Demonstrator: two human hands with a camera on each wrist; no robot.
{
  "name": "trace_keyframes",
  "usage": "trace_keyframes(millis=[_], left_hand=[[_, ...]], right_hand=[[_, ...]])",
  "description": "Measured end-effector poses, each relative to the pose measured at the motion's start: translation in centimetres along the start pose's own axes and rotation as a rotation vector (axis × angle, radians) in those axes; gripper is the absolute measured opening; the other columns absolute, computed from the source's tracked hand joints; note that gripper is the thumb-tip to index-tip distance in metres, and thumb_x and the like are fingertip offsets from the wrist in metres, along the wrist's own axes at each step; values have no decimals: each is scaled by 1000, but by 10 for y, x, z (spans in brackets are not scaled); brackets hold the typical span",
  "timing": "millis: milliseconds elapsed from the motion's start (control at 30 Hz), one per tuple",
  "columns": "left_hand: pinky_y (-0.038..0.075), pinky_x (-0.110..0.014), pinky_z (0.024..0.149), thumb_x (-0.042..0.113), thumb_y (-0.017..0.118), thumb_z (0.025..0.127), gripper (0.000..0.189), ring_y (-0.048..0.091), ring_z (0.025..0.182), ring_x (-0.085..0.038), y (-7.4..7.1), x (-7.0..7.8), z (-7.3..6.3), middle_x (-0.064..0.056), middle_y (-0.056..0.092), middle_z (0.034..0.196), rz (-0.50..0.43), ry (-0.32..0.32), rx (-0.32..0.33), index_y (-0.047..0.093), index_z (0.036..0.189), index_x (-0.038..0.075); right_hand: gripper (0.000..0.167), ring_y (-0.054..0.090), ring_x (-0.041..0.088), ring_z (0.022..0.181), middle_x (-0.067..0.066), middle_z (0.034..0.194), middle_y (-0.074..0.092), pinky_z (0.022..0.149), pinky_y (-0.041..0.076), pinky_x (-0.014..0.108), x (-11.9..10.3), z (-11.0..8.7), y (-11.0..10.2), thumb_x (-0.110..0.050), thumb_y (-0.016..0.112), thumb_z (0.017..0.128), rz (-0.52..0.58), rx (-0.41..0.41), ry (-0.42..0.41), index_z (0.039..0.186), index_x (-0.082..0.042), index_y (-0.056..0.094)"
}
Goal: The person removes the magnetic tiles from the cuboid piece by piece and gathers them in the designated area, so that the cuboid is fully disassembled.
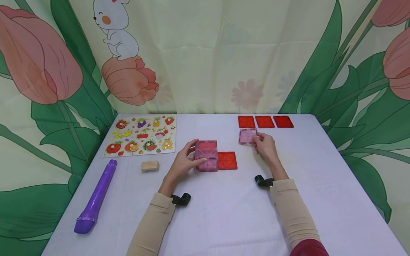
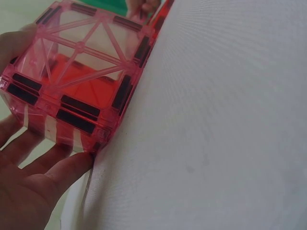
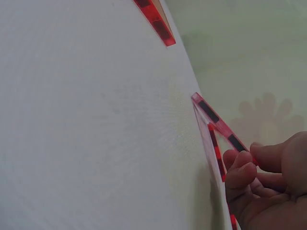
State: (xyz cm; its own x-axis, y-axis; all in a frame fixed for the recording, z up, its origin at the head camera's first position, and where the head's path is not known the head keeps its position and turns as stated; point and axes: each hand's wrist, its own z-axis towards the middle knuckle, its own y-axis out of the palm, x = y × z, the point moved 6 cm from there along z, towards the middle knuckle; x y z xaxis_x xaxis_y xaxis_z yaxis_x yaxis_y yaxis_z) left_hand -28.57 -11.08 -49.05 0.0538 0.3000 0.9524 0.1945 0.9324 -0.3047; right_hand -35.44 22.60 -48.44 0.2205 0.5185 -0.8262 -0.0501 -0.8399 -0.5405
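A translucent pink cube of magnetic tiles (image 1: 209,164) stands at the middle of the table. My left hand (image 1: 182,163) grips its left side, the thumb on the near face; in the left wrist view the fingers spread along the cube's wall (image 2: 45,123). Right beside the cube, a red magnetic tile (image 1: 227,160) lies flat. Farther right, my right hand (image 1: 266,145) pinches a single pink magnetic tile (image 1: 246,137) by its right edge. From the right wrist view that tile (image 3: 209,111) is tilted, one edge near the tablecloth.
Three red magnetic tiles (image 1: 264,122) lie in a row along the back edge. A fruit puzzle board (image 1: 107,142) lies at the back left, with a small wooden arch block (image 1: 150,166) in front. A purple microphone (image 1: 97,195) lies along the left side.
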Motion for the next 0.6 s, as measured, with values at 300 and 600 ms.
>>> trace_keyframes(millis=[300, 600], left_hand=[[49, -48, 109, 44, 84, 78, 89, 43, 143, -26, 0, 1, 0, 5, 46, 152, 0, 2, -4, 38, 153, 31], [49, -50, 109, 45, 84, 78, 89, 43, 143, -27, 0, 1, -1, 4, 46, 151, 2, 3, -1, 38, 153, 32]], right_hand=[[57, 59, 26, 93, 21, 121, 62, 75, 58, 23, 3, 0, -2, -27, 57, 102, -57, 0, 14, 151, -2, 41], [73, 50, 40, 126, 28, 144, 50, 109, 49, 50, 3, 1, -2, -28, 71, 93, -130, 7, -39, 151, 2, 38]])
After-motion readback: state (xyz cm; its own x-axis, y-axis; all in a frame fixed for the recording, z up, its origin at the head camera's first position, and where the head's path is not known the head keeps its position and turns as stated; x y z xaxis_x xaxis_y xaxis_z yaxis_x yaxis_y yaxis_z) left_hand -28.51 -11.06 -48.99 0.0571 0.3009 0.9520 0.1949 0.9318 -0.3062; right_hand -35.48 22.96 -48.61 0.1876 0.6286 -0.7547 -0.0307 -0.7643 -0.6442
